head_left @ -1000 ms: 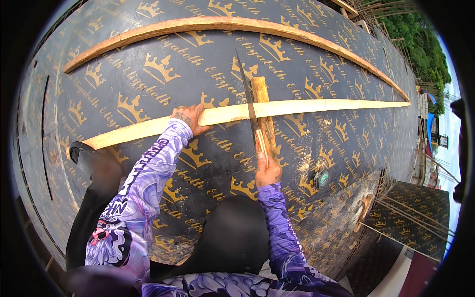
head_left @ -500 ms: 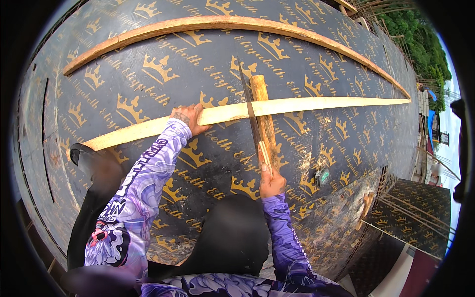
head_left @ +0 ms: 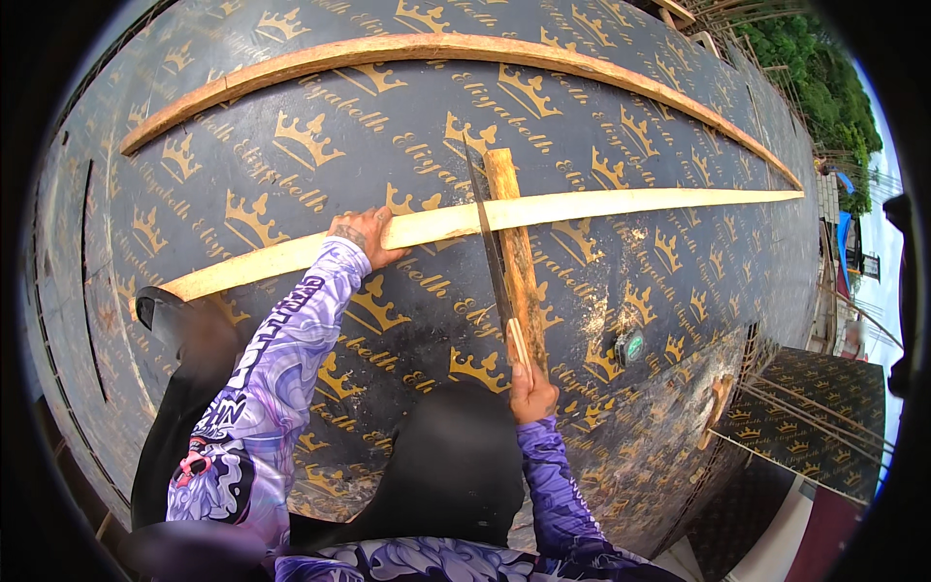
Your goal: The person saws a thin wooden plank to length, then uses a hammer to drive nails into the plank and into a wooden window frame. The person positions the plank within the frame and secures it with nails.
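A long pale wooden strip (head_left: 601,205) lies crosswise in front of me. My left hand (head_left: 365,238) is wrapped around it left of the middle. My right hand (head_left: 533,392) grips the wooden handle of a handsaw (head_left: 496,257), whose blade points away from me and crosses the strip. Just right of the blade, a short wooden block (head_left: 524,281) passes beneath the strip. The strip's left end rests by my shoe (head_left: 165,308). Whether the blade has cut into the wood cannot be made out.
Dark panels (head_left: 388,145) printed with gold crowns form the floor. Farther off lies another long wooden strip (head_left: 427,47). A small round green-and-black object (head_left: 629,346) sits right of my right hand, near sawdust. At the right are thin rods (head_left: 815,417) and a panel edge.
My right hand has drawn the saw toward me, so the handle sits lower and farther from the strip. My left hand keeps its grip, nearly unmoved.
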A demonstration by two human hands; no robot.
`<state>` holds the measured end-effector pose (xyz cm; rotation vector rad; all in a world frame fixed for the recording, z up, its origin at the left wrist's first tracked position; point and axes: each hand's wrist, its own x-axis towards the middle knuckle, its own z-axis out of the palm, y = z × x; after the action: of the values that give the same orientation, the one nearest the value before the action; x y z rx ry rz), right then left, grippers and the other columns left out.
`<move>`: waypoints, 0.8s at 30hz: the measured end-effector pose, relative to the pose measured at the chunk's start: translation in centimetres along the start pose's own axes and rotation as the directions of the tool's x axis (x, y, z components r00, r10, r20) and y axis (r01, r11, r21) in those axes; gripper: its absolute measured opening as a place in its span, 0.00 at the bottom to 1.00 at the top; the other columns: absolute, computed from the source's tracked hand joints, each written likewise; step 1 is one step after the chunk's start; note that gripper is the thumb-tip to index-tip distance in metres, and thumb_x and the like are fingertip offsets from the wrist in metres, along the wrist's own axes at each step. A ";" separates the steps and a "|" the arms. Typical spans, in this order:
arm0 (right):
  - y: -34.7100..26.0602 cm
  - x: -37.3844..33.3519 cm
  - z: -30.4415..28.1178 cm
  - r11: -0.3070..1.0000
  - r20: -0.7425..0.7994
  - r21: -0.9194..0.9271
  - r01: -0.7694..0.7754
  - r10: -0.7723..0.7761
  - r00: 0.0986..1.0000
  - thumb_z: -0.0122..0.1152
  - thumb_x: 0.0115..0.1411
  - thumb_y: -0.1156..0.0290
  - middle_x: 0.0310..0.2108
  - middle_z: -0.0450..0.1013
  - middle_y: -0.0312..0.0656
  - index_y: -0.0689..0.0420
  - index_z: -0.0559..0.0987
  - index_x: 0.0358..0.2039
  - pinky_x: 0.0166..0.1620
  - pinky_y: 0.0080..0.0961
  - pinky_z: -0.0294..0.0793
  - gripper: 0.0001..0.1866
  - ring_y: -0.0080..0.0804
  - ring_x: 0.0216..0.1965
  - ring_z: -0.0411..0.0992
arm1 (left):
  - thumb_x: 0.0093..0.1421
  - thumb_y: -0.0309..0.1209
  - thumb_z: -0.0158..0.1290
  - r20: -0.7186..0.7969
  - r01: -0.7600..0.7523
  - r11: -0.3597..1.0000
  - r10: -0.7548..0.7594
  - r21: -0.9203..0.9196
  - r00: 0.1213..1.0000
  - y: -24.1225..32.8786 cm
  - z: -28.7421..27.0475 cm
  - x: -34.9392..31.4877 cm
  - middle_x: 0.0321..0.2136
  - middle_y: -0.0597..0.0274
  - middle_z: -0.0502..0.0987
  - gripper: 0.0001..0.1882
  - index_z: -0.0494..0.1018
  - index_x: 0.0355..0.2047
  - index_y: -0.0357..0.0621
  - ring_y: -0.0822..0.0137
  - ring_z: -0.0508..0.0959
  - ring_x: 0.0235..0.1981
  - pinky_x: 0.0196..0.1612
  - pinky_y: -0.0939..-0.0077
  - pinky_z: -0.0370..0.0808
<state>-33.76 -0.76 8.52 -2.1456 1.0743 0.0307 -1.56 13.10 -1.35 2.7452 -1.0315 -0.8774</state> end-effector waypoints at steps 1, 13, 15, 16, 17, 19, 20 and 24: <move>0.3 -3.7 -2.1 0.996 0.091 0.040 -0.078 0.074 0.993 0.51 0.66 0.58 0.37 0.79 0.46 0.58 0.75 0.54 0.37 0.27 0.75 0.22 0.33 0.33 0.79 | 0.50 0.64 0.56 -0.006 0.023 1.000 -0.023 0.012 1.000 -1.0 -0.4 -0.4 0.35 0.53 0.80 0.35 0.70 0.44 0.47 0.54 0.82 0.39 0.44 0.59 0.79; -3.1 4.3 1.2 1.000 0.006 0.007 -0.015 0.015 1.000 0.53 0.66 0.56 0.28 0.77 0.52 0.56 0.76 0.51 0.35 0.35 0.75 0.20 0.43 0.30 0.79 | 0.50 0.63 0.56 0.032 0.005 1.000 -0.006 0.025 0.999 0.5 0.5 0.0 0.37 0.55 0.80 0.35 0.70 0.46 0.48 0.56 0.82 0.40 0.45 0.59 0.78; 0.7 -4.0 -1.7 0.998 -0.003 0.044 0.045 -0.045 0.999 0.53 0.66 0.58 0.37 0.80 0.46 0.56 0.77 0.53 0.37 0.29 0.76 0.20 0.34 0.32 0.80 | 0.50 0.63 0.57 0.006 0.030 0.999 -0.030 0.022 1.000 -0.6 -0.1 -0.1 0.37 0.55 0.81 0.35 0.71 0.46 0.48 0.56 0.82 0.40 0.45 0.58 0.78; 0.1 -7.6 -4.4 0.995 0.042 0.075 -0.072 0.069 0.997 0.52 0.66 0.58 0.38 0.80 0.45 0.57 0.76 0.54 0.36 0.26 0.76 0.21 0.28 0.31 0.80 | 0.49 0.63 0.57 0.008 0.025 1.000 -0.025 0.012 1.000 -0.5 -0.1 -0.1 0.37 0.54 0.81 0.35 0.71 0.46 0.48 0.56 0.82 0.41 0.46 0.58 0.78; 0.7 -10.0 -5.9 0.994 0.025 0.032 -0.108 0.107 0.994 0.52 0.66 0.57 0.27 0.79 0.48 0.58 0.78 0.51 0.29 0.27 0.73 0.21 0.28 0.24 0.77 | 0.49 0.63 0.57 0.012 0.023 1.000 -0.023 0.011 1.000 -0.5 -0.3 -0.4 0.38 0.54 0.81 0.35 0.71 0.46 0.48 0.56 0.82 0.41 0.46 0.58 0.78; -0.8 -8.1 -6.1 0.992 0.048 0.059 -0.112 0.109 0.993 0.51 0.66 0.57 0.26 0.79 0.47 0.58 0.78 0.51 0.29 0.26 0.73 0.21 0.27 0.22 0.76 | 0.49 0.63 0.57 -0.008 0.032 0.999 -0.031 0.003 0.999 -0.6 -0.1 -0.4 0.38 0.54 0.81 0.35 0.71 0.46 0.48 0.56 0.81 0.41 0.46 0.58 0.78; -1.7 -6.7 -5.8 0.990 0.042 0.065 -0.122 0.119 0.992 0.51 0.66 0.57 0.25 0.79 0.47 0.58 0.78 0.51 0.28 0.26 0.72 0.21 0.26 0.21 0.75 | 0.49 0.63 0.57 -0.019 0.016 1.000 -0.016 -0.006 1.000 -0.2 0.0 -0.1 0.38 0.53 0.81 0.35 0.71 0.46 0.48 0.56 0.81 0.41 0.47 0.58 0.78; -4.0 10.3 2.8 0.998 -0.083 0.033 0.047 -0.044 0.996 0.54 0.65 0.55 0.25 0.75 0.55 0.57 0.76 0.51 0.32 0.36 0.73 0.21 0.45 0.29 0.78 | 0.49 0.63 0.57 -0.020 0.003 1.000 -0.003 -0.019 1.000 1.7 -0.3 0.8 0.39 0.53 0.81 0.35 0.71 0.45 0.47 0.56 0.81 0.41 0.48 0.60 0.77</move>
<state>-23.44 -4.61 5.49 -2.1555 1.0651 -0.0979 -1.92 11.22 -1.06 2.7350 -1.0102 -0.8541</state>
